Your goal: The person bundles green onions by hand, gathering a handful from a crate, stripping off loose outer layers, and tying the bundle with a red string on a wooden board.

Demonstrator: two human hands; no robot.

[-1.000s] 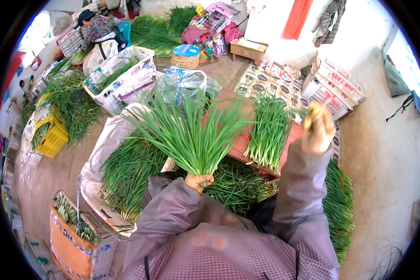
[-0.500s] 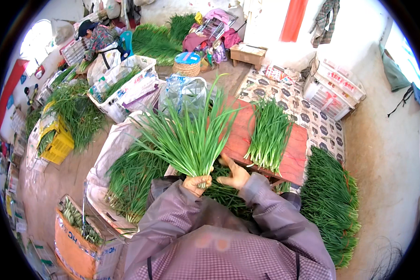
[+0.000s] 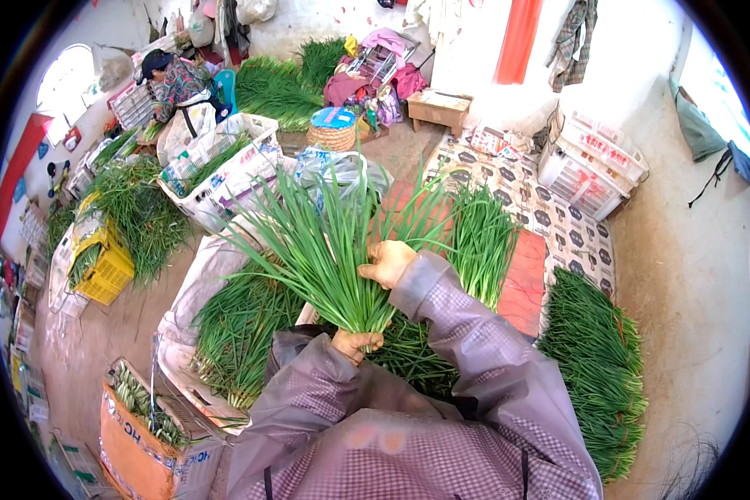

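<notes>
Gripping the chive bunch upright over the red board, left hand clamped at its base, right hand closed mid-stalk; concrete floor, patterned mat, chive piles around.

We could not see the fingers of the left hand: they were wrapped round the base of the bunch of green chives, and its cut ends were hidden inside that grip. The right hand showed only its back, its fingertips buried among the leaves. Our own sleeves covered much of the chive pile below. The orange carton ran off into the dark rim. The other person was too small to make out.
</notes>
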